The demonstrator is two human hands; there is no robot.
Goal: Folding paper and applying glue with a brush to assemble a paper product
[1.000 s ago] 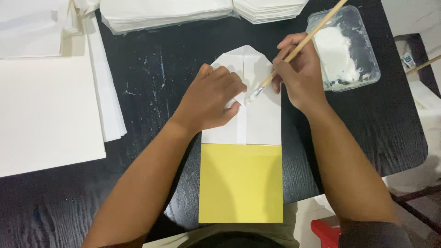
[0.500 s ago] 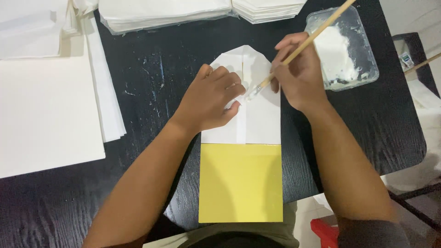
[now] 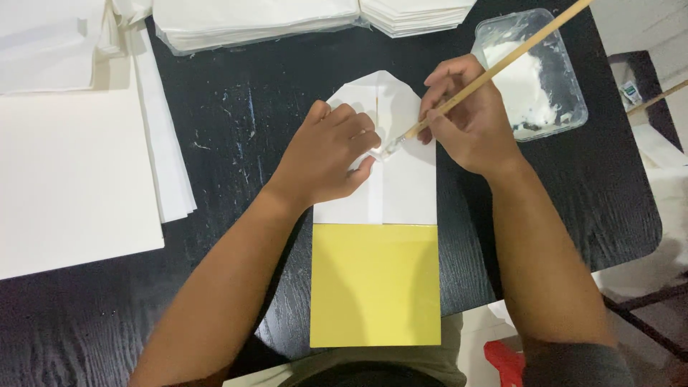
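Note:
A folded white paper [image 3: 405, 186] with a pointed top lies on a yellow sheet [image 3: 375, 287] on the black table. My left hand [image 3: 328, 154] presses down on the white paper's left half, fingers curled near the centre seam. My right hand [image 3: 469, 122] grips a wooden brush [image 3: 502, 68], whose tip touches the seam just beside my left fingertips. A clear plastic tub of white paste [image 3: 530, 75] sits right behind my right hand.
Stacks of white paper [image 3: 287, 18] line the table's far edge. A large white sheet [image 3: 64, 165] and more paper lie at the left. The table's right edge [image 3: 645, 215] is close, with a red object [image 3: 505, 358] below it.
The brush tip has shifted slightly along the seam; both hands stay almost in place.

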